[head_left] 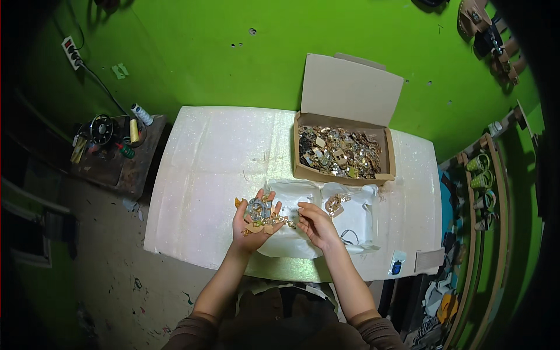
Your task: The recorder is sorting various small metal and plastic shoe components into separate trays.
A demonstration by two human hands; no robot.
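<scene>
My left hand (249,232) is turned palm up, its fingers curled round a heap of small metal ornaments (256,210). A grey ring-shaped buckle and several gold-coloured pieces show in the heap. Just to its right, my right hand (318,226) has thumb and fingers pinched together near the ornaments; what lies between the fingertips is too small to make out. Beneath both hands lies a white paper-lined box (291,245). In its right part rest a gold chain-like ornament (335,205) and a dark thin loop (350,237).
Behind the hands stands an open cardboard box (344,177) full of mixed buckles and trims. A small blue item in a packet (397,263) lies at the table's front right. At left, thread spools (142,114) stand on a side table. Sandals (482,179) hang on a right-hand rack.
</scene>
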